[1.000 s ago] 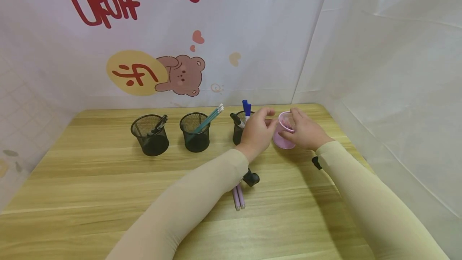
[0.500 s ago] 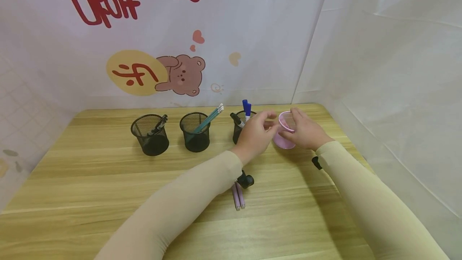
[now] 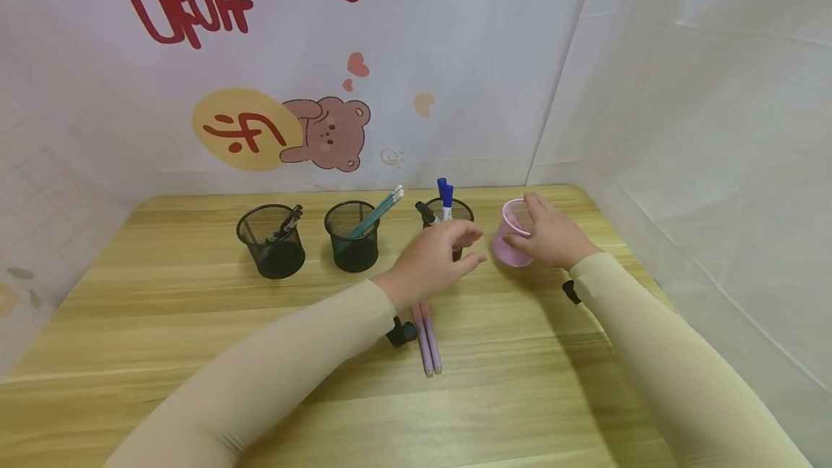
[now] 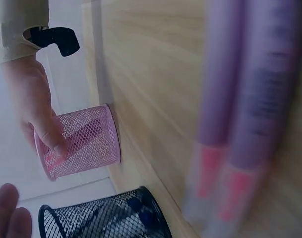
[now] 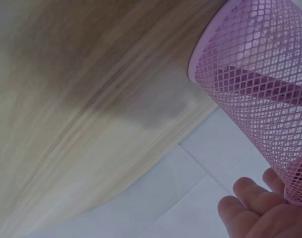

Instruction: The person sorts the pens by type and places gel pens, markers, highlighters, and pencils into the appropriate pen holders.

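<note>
My right hand (image 3: 557,235) holds the pink mesh pen cup (image 3: 510,250) at its rim, thumb toward the near side; the cup stands upright on the table. Through its mesh a dark pinkish stick-like thing (image 4: 86,133) shows, its kind unclear. My left hand (image 3: 425,260) is in the air with fingers extended and thumb apart, holding nothing. It is left of the pink cup, partly covering a black mesh cup (image 3: 469,214) with blue-capped and dark-capped markers (image 3: 445,197). Below that hand two purple pens (image 3: 427,341) with pink sections lie side by side, their far ends hidden.
Farther left stand two more black mesh cups: one with teal pencils (image 3: 377,214), the outer one (image 3: 278,260) with black pens (image 3: 286,224). A white printed curtain (image 3: 455,42) hangs behind the wooden table (image 3: 195,338) and along its right side.
My left hand has drawn away from the pink cup, moving left and nearer, over the far ends of the purple pens. The right hand has stayed at the cup.
</note>
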### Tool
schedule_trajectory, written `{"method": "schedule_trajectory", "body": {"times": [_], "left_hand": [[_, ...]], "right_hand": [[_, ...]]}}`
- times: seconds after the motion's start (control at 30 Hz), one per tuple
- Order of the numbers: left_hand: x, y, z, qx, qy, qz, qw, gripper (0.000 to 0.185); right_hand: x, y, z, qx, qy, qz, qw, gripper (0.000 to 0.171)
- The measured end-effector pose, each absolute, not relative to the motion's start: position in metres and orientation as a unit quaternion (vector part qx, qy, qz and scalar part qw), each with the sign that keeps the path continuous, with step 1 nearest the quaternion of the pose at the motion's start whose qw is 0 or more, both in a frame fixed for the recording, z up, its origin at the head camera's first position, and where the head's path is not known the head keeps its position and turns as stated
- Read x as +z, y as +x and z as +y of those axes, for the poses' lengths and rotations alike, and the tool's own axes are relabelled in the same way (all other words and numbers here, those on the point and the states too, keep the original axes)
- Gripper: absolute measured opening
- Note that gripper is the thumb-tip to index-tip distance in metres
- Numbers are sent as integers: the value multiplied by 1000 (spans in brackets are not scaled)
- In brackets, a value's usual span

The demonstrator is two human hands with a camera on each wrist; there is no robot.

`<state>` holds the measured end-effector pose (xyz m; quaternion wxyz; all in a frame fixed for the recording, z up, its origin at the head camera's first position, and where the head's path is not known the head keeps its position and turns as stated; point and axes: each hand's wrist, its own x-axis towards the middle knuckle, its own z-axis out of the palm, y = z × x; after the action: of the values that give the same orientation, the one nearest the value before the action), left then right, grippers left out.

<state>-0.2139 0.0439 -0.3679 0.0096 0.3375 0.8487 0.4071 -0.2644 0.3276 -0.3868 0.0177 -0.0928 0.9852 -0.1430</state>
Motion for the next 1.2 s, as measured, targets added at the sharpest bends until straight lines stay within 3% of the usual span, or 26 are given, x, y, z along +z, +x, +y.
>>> {"method": "schedule_trajectory", "body": {"times": [0.6, 1.2], "left_hand": [[-393, -197, -17, 234, 279, 928, 80, 53], [-405, -187, -25, 156, 247, 946, 145, 68]], "right_hand": [[-386, -267, 328, -139, -96, 986, 9, 104], [-386, -264, 327, -143, -94, 985, 12, 105]]}}
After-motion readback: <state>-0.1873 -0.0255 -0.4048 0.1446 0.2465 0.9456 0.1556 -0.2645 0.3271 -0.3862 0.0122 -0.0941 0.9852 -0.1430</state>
